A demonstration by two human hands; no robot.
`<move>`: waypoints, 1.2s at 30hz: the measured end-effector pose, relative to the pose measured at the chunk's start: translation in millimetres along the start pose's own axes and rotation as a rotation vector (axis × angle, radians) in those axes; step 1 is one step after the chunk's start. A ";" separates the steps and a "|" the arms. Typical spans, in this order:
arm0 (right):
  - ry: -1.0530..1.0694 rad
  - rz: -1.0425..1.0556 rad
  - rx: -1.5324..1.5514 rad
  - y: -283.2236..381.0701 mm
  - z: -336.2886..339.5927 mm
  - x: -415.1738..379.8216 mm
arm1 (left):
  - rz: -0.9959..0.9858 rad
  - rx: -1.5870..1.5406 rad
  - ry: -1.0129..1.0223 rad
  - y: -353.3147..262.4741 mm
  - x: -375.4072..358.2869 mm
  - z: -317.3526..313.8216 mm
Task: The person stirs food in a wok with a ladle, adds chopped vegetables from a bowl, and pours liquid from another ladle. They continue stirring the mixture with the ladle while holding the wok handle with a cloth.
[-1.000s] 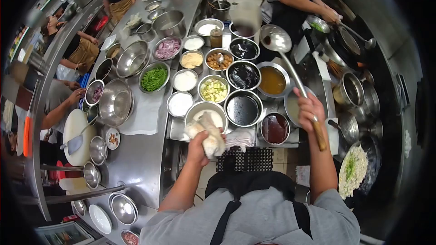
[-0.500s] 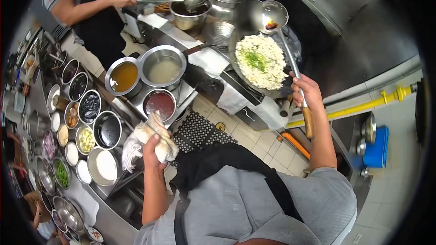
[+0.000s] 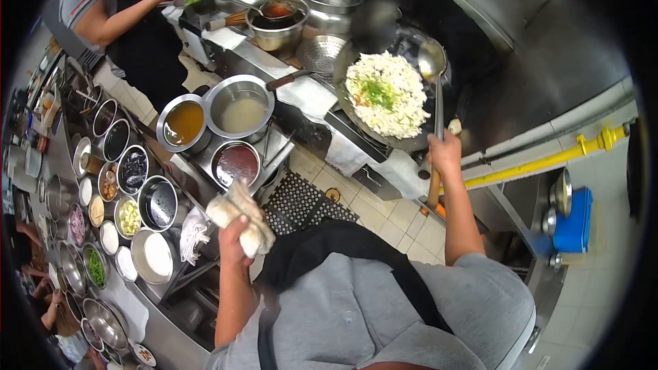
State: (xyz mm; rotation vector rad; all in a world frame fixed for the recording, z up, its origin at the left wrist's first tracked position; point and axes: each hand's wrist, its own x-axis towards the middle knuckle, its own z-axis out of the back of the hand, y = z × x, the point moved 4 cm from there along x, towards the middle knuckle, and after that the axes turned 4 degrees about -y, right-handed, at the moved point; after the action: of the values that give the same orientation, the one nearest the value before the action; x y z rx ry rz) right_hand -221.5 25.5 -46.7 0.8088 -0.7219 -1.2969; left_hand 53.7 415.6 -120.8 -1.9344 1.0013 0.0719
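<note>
My right hand [image 3: 445, 154] is closed round the long handle of a metal ladle [image 3: 432, 62], whose bowl rests at the far right side of the wok. In the wok [image 3: 339, 72] lies a heap of pale rice [image 3: 404, 99] with chopped greens and a small reddish-brown patch on it. My left hand [image 3: 234, 241] grips a bunched, cream-coloured cloth [image 3: 241, 216], held just in front of a pot of red sauce [image 3: 236, 163].
A co-worker [image 3: 120, 17] at the upper left holds a ladle over a steel pot [image 3: 277, 38]. Pots of amber and cloudy liquid [image 3: 241, 109] stand left of the stove. Ingredient bowls [image 3: 152, 255] crowd the left counter. A yellow pipe [image 3: 541, 164] runs along the right.
The ladle bowl, which held dark red sauce above the wok, is now lower and shows none. A reddish patch has appeared on the rice. The co-worker's ladle has moved to the steel pot.
</note>
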 end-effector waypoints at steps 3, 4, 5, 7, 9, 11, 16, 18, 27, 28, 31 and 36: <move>0.283 -0.178 0.341 31.6 -32.7 -38.5 | 0.002 -0.004 -0.089 -8.2 -1.1 61.4; 0.386 -0.215 0.401 52.5 -49.3 -52.6 | -0.012 -0.043 -0.118 -14.1 -2.0 70.8; 0.531 -0.249 0.511 68.7 -72.5 -64.3 | -0.035 -0.086 -0.154 -22.4 -3.8 82.1; 0.791 -0.322 0.575 119.6 -125.4 -94.7 | -0.056 -0.139 -0.163 -40.5 -7.7 102.6; 1.055 -0.306 0.594 157.3 -191.1 -124.3 | -0.083 -0.160 -0.043 -63.6 -16.2 114.2; 1.179 -0.241 0.529 196.7 -257.6 -159.3 | -0.131 -0.161 -0.009 -85.7 -24.0 127.2; 1.339 -0.024 0.322 271.0 -440.6 -249.2 | -0.195 -0.318 -0.057 -115.5 -50.1 179.1; 1.306 0.022 0.248 280.7 -471.4 -274.2 | -0.224 -0.343 -0.078 -119.4 -59.0 194.6; 1.369 -0.043 0.239 284.2 -506.8 -300.9 | -0.200 -0.441 -0.093 -112.2 -66.5 232.1; 1.391 -0.071 0.260 286.0 -507.3 -300.2 | -0.198 -0.439 -0.089 -112.7 -64.5 232.1; 1.379 -0.057 0.242 291.3 -509.3 -298.8 | -0.182 -0.441 -0.118 -112.5 -59.4 228.0; 1.360 -0.034 0.205 289.5 -510.0 -303.7 | -0.156 -0.362 -0.123 -109.0 -59.9 217.2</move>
State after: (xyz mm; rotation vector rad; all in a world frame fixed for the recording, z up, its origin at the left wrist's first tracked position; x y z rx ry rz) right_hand 317.0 406.1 -82.2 1.5876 0.2732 -0.4481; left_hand 158.4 641.8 -142.5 -2.3002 0.7919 0.2965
